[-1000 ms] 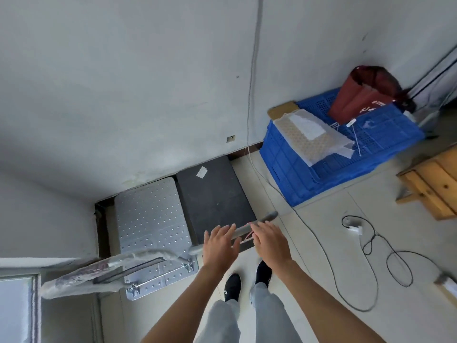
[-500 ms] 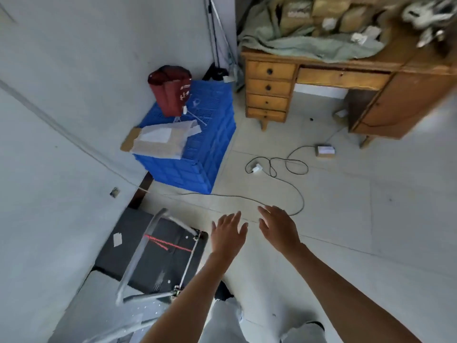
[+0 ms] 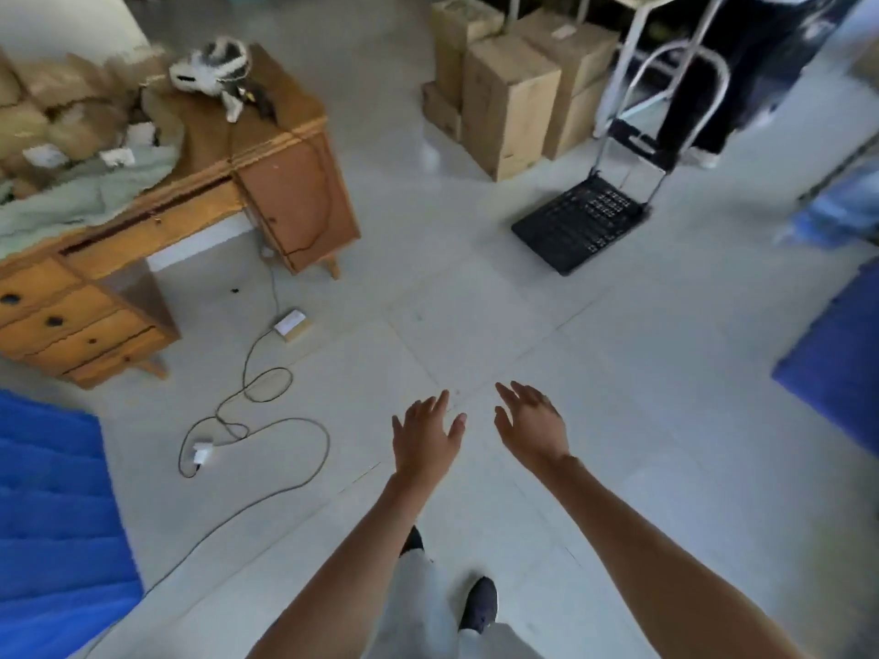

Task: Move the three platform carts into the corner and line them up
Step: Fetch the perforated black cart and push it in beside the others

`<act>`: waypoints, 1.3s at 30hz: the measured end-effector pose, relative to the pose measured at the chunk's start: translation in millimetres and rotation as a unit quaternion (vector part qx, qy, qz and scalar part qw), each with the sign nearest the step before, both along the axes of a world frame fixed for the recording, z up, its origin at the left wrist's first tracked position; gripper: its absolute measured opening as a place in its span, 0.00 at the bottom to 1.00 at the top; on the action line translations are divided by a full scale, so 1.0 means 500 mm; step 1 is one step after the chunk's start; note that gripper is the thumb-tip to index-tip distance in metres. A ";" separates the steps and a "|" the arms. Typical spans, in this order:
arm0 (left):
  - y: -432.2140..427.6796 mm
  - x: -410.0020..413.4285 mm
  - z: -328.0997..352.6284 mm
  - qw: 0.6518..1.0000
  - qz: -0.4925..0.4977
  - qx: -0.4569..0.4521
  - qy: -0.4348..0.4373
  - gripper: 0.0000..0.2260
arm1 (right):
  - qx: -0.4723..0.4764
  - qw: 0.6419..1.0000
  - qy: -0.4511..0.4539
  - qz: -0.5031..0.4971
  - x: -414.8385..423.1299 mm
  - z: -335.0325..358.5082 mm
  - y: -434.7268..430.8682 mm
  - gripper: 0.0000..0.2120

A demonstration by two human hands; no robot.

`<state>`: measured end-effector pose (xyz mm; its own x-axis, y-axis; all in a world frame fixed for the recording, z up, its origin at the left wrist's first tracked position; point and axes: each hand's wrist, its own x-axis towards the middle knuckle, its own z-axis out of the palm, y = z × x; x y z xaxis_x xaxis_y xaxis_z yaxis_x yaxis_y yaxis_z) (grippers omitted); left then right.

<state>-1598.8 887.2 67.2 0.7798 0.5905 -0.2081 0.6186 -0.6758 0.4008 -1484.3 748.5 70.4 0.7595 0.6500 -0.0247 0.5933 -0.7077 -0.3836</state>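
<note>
1. Black-decked platform cart [image 3: 578, 225] stands on the pale tiled floor [image 3: 475, 302], with its silver loop handle [image 3: 666, 83] upright at the far end.
2. Both hands are well apart from the cart, on its near side, and hold nothing. The left hand [image 3: 425, 435] and right hand [image 3: 532, 428] hang side by side over bare floor, backs up, fingers spread and loosely straight.
3. Cardboard boxes [image 3: 509, 102] are stacked just left of the cart's handle end.
4. Dark trouser legs [image 3: 742, 64] of a second person stand just behind the cart's handle.
5. Well left of the cart is a wooden desk [image 3: 285, 192], heaped with cloth and packages.
6. Left of the cart and nearer the wearer, a cable [image 3: 257, 420] lies looped on the floor.
7. Blue crates [image 3: 52, 506] sit farthest left of the cart.
</note>
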 end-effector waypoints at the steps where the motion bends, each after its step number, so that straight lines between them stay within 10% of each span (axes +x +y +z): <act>1: -0.010 0.054 0.002 1.000 -0.024 0.000 0.001 0.24 | -0.001 1.000 0.001 -0.021 0.043 0.000 -0.021 0.20; 19: -0.076 1.051 0.057 0.965 -0.261 -0.019 -0.015 0.25 | -0.017 0.964 0.011 -0.265 0.860 0.064 -0.125 0.21; 39: -0.272 2.024 0.067 0.962 -0.272 -0.004 -0.009 0.26 | -0.028 0.965 0.049 -0.257 1.809 0.064 -0.321 0.22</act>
<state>-586.8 751.0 100.9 0.9764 0.0925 -0.1950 0.1676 -0.8944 0.4148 -579.8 588.1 102.4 0.9734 0.1827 -0.1381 0.1199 -0.9203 -0.3724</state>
